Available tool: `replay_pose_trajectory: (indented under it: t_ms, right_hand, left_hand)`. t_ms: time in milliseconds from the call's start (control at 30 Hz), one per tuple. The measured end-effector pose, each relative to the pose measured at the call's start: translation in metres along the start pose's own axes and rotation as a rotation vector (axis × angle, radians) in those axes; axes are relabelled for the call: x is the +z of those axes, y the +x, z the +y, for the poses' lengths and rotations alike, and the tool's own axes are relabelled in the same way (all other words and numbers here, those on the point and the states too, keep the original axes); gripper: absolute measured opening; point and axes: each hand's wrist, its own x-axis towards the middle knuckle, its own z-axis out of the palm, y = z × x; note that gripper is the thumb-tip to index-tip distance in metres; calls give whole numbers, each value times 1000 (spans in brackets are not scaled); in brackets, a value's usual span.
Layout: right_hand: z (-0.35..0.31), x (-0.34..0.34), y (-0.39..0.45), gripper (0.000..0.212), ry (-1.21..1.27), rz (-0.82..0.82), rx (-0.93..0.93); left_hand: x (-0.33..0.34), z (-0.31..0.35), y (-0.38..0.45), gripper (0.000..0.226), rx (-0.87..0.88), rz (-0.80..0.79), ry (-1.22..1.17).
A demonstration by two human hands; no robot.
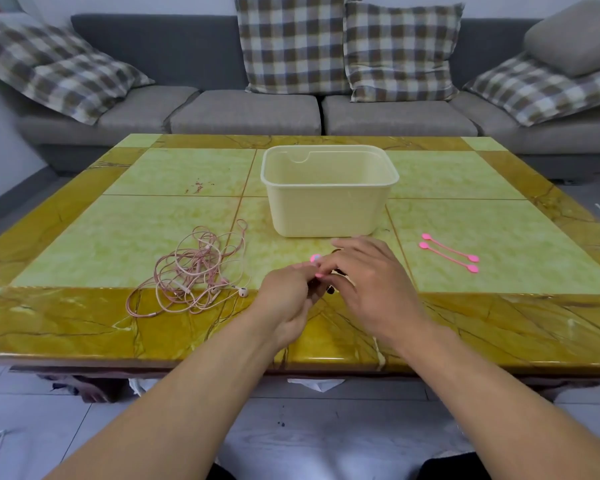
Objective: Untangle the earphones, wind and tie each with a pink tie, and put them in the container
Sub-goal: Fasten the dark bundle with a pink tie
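Both hands meet over the near centre of the table (pixel 84 327), just in front of the container (pixel 329 192). Our left hand (pixel 288 299) has its fingers curled in, pinching a pink tie (pixel 315 259) whose round end pokes up above the fingertips, with a second bit of pink showing lower between the two hands. Our right hand (pixel 371 282) lies over a small dark bundle (pixel 331 289), fingers bent around it; most of it is hidden, so we cannot tell whether it is a wound earphone or how far the tie goes round it. The container is a cream plastic tub, upright, open top, sitting past the hands at table centre; nothing is visible inside from this angle. The tangled pink earphones (pixel 194 271) lie left of the hands, apart from them, a loose heap of cord loops with one white earbud (pixel 243 291) at the near right edge, close to our left hand but not touching. Two spare pink ties (pixel 450 254) lie side by side on the right of the table, well apart from our right hand, angled the same way. Behind the table is a grey sofa (pixel 243 112) with plaid cushions (pixel 291 43).
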Motion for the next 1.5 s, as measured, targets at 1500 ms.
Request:
replay_pose_trajectory:
  t_ms: [1500]
  right_hand:
    - [13, -40, 2, 21, 865, -170, 898]
  left_hand:
    - [-11, 3, -11, 15, 464, -224, 685]
